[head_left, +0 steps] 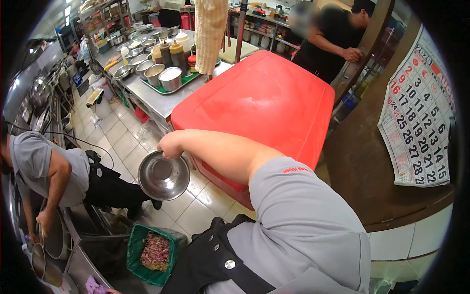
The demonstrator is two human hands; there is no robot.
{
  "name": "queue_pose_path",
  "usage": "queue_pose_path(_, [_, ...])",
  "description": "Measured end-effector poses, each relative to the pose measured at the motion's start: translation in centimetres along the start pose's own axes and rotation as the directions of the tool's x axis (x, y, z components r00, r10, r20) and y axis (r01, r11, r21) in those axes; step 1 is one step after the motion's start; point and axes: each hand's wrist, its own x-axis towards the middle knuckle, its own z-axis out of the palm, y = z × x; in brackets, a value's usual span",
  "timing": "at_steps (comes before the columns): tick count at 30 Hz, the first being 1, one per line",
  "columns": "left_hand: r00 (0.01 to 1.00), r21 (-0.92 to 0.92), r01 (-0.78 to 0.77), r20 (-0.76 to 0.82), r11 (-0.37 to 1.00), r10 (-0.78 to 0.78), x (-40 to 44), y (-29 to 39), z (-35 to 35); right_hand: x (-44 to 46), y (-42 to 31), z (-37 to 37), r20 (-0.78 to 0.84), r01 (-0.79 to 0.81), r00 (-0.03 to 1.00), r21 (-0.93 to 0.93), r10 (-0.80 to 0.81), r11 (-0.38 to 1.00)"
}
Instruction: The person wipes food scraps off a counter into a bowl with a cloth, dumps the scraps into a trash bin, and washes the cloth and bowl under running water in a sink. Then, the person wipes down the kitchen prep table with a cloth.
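Observation:
My right hand (171, 143) reaches out across the front of a large red lidded container (259, 103). Its fingers are closed on the rim of a shiny metal bowl (164, 179), which hangs over the tiled floor with its round base showing and nothing visible in it. At the bottom edge only a sliver of my left hand (113, 291) shows, close to a crumpled purple thing (94, 285) whose kind I cannot make out; its fingers are hidden. Below the bowl stands a bin with a green liner (134, 240), holding chopped purple and pale scraps (155, 252).
A person in grey (63, 166) bends over pots at the left. Another in black (323, 54) stands behind the red container. A steel table (147, 90) carries metal bowls, squeeze bottles (177, 54) and a tray. A calendar (416, 112) hangs at the right.

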Motion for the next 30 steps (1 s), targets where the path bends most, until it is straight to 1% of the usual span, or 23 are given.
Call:
queue_pose_path(3, [0.997,-0.044,0.049,0.063,0.998,-0.046,1.1,1.0,-1.8,-0.5,-0.3,-0.2,-0.014,-0.016,1.000,0.014,0.016,1.000])
queue_pose_path(6, [0.990,0.019,-0.066,-0.125,0.998,0.068,1.4,1.0,-1.9,-1.1,-0.6,-0.6,-0.009,-0.018,1.000,-0.008,0.018,1.000])
queue_pose_path(9, [0.998,0.004,-0.054,-0.020,0.999,0.054,1.7,0.8,-2.3,-0.8,-0.8,-0.8,0.023,-0.020,1.000,0.010,0.020,1.000])
queue_pose_path(12, [0.999,-0.004,-0.037,-0.021,0.999,0.037,2.3,1.3,-3.1,-0.9,-0.8,-0.7,-0.011,0.010,1.000,-0.029,-0.010,1.000])
queue_pose_path(15, [0.964,0.042,-0.177,-0.196,0.983,0.182,2.7,0.8,-3.1,-1.2,-0.8,-0.7,-0.012,0.013,1.000,-0.012,-0.013,1.000])
queue_pose_path(18, [0.958,0.040,-0.180,-0.220,0.983,0.184,3.4,1.6,-4.0,-1.3,-0.7,-1.0,-0.016,0.002,1.000,0.028,-0.001,1.000])
queue_pose_path(21, [0.989,0.024,-0.145,-0.009,0.989,0.145,2.8,1.2,-3.8,-0.5,0.2,-0.8,-0.020,0.016,1.000,0.014,-0.016,1.000])
queue_pose_path(24, [0.979,0.065,-0.204,0.008,0.977,0.204,2.3,0.3,-2.6,-0.6,-0.3,-0.9,0.010,0.009,1.000,0.020,-0.010,1.000])
queue_pose_path(27, [0.980,0.055,-0.192,-0.045,0.980,0.195,3.8,1.7,-4.7,-1.6,-0.8,-1.3,-0.005,0.017,1.000,0.021,-0.017,1.000])
queue_pose_path(30, [0.995,0.042,-0.086,-0.048,0.995,0.088,2.3,1.1,-3.0,-1.3,-0.8,-1.2,-0.006,0.008,1.000,0.013,-0.008,1.000])
